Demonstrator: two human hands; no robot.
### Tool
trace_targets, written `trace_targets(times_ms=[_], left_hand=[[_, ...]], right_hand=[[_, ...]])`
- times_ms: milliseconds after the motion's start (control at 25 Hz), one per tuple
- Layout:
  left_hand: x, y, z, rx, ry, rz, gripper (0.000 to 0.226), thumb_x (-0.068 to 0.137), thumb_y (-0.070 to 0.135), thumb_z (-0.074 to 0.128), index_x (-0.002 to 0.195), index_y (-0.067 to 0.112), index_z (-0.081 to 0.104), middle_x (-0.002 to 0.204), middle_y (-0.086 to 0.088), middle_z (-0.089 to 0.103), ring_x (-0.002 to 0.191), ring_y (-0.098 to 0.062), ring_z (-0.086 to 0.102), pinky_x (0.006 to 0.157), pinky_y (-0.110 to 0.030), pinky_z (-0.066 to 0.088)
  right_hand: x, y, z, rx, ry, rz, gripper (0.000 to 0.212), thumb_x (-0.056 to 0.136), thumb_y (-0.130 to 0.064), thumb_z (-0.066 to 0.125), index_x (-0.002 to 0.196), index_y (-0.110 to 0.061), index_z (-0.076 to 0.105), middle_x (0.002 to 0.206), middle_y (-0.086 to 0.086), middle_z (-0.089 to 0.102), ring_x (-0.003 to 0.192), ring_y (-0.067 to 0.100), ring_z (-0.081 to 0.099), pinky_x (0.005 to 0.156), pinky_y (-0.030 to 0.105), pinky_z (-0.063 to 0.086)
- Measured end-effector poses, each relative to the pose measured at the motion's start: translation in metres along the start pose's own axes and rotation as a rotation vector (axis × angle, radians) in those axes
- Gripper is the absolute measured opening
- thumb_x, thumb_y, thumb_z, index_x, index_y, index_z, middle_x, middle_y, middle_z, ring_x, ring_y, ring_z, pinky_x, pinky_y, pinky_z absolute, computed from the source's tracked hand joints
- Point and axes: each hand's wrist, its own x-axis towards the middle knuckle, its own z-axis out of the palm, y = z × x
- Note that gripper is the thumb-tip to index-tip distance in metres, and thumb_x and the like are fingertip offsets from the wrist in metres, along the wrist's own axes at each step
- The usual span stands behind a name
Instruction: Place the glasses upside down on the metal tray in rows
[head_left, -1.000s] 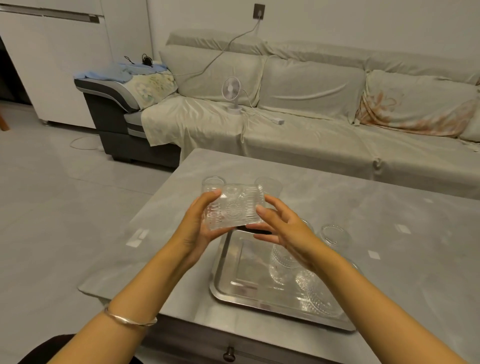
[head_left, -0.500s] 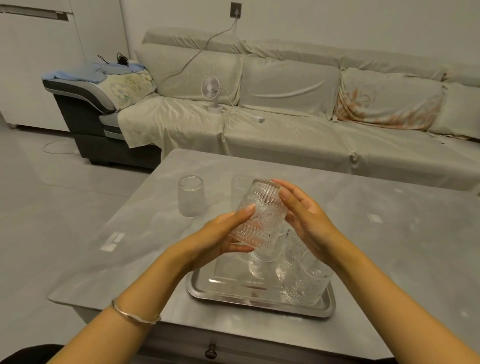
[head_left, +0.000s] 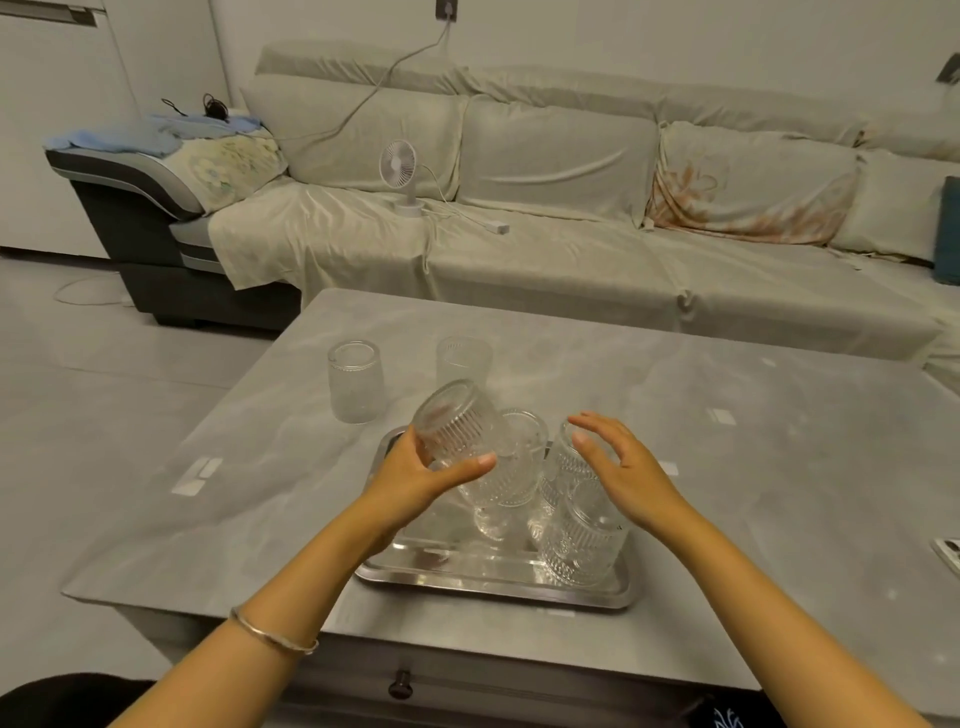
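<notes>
My left hand (head_left: 415, 475) grips a ribbed clear glass (head_left: 457, 423), tilted with its base up and to the left, over the far left part of the metal tray (head_left: 493, 584). Three ribbed glasses stand upside down on the tray: one in the middle (head_left: 506, 483), one at the far right (head_left: 563, 470) and one at the near right (head_left: 582, 540). My right hand (head_left: 623, 467) hovers open above the right-hand glasses, fingers spread, holding nothing. Two more glasses stand on the table behind the tray, one to the left (head_left: 355, 381) and one behind (head_left: 464, 359).
The tray lies near the front edge of a grey marble-look table (head_left: 753, 493) with a drawer knob (head_left: 400, 686) below. A covered sofa (head_left: 571, 218) with a small white fan (head_left: 400, 174) stands behind. A small object (head_left: 948, 551) lies at the table's right edge.
My right hand has let go of the glass and moved right. My left hand alone has carried the glass left and lower toward the tray, tipping it further over.
</notes>
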Motion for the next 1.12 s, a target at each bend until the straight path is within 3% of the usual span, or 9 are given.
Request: trace_targets(times_ms=[160,280,360,560,840,1000,1120], left_hand=[[-0.003,-0.019,0.008,0.179,-0.003,0.12,0.073,0.054,0.041,0.087,0.112,0.039,0.041,0.115,0.019,0.055,0.103,0.016,0.054,0.08,-0.005,0.045],[-0.004,-0.031,0.013,0.258,-0.059,0.127,0.081,0.054,0.046,0.085,0.12,0.04,0.039,0.128,0.014,0.05,0.117,-0.003,0.051,0.098,-0.021,0.042],[-0.004,-0.038,0.017,0.289,-0.068,0.119,0.085,0.055,0.047,0.083,0.124,0.04,0.036,0.133,0.008,0.047,0.122,-0.011,0.047,0.1,-0.026,0.039],[-0.002,-0.048,0.025,0.281,-0.082,0.131,0.076,0.056,0.044,0.084,0.112,0.055,0.034,0.125,0.02,0.043,0.118,-0.007,0.044,0.082,-0.005,0.036],[-0.002,-0.063,0.034,0.26,-0.088,0.142,0.079,0.058,0.038,0.086,0.121,0.042,0.04,0.128,0.016,0.047,0.12,-0.006,0.045,0.085,-0.008,0.038],[-0.001,-0.064,0.039,0.263,-0.095,0.142,0.076,0.056,0.042,0.085,0.114,0.053,0.037,0.123,0.026,0.044,0.113,0.002,0.045,0.075,0.0,0.04],[0.001,-0.065,0.039,0.266,-0.108,0.124,0.076,0.059,0.039,0.084,0.115,0.054,0.034,0.124,0.024,0.042,0.115,-0.001,0.043,0.075,-0.001,0.04]], right_hand=[[-0.003,0.018,0.005,-0.046,-0.003,-0.012,0.039,0.097,-0.029,0.042,0.136,-0.023,0.046,0.152,-0.002,0.033,0.141,0.01,0.024,0.11,0.023,0.016],[-0.004,0.021,0.011,-0.079,0.0,-0.017,0.041,0.097,-0.03,0.042,0.138,-0.023,0.043,0.155,-0.003,0.027,0.144,0.011,0.014,0.112,0.025,0.01],[-0.005,0.022,0.014,-0.098,0.002,-0.014,0.042,0.097,-0.033,0.041,0.138,-0.025,0.041,0.156,-0.004,0.025,0.146,0.012,0.008,0.112,0.027,0.007],[-0.005,0.022,0.016,-0.113,0.023,-0.023,0.042,0.097,-0.035,0.039,0.138,-0.025,0.041,0.156,-0.003,0.024,0.146,0.012,0.007,0.113,0.029,0.007],[-0.006,0.023,0.016,-0.129,0.021,-0.018,0.043,0.097,-0.036,0.04,0.139,-0.026,0.04,0.156,-0.003,0.024,0.146,0.012,0.006,0.116,0.033,0.008],[-0.006,0.023,0.016,-0.14,0.021,-0.025,0.043,0.096,-0.035,0.042,0.139,-0.026,0.04,0.156,-0.003,0.024,0.146,0.012,0.006,0.115,0.033,0.009],[-0.006,0.022,0.016,-0.131,0.02,-0.022,0.043,0.096,-0.034,0.043,0.138,-0.026,0.041,0.156,-0.003,0.024,0.146,0.012,0.006,0.116,0.034,0.009]])
